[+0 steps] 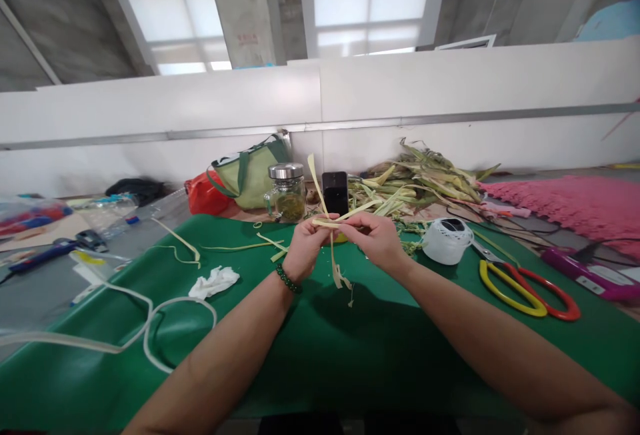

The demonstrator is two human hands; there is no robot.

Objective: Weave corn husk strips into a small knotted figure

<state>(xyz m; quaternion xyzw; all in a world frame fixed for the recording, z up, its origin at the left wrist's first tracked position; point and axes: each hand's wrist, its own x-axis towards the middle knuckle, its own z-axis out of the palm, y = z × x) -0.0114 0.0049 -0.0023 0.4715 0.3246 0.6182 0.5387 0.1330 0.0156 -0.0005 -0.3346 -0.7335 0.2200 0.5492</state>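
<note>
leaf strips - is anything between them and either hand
Nothing visible stands between them. The left hand and right hand both pinch the leaf strips directly with bare fingers, raised above the green mat.

Both hands (345, 238) pinch pale leaf strips (333, 248) above the green mat (310, 355).

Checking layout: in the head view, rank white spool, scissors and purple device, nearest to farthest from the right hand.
1. White spool, just right of the right hand gripping leaf strips.
2. Scissors, farther right.
3. Purple device, far right edge.
</note>
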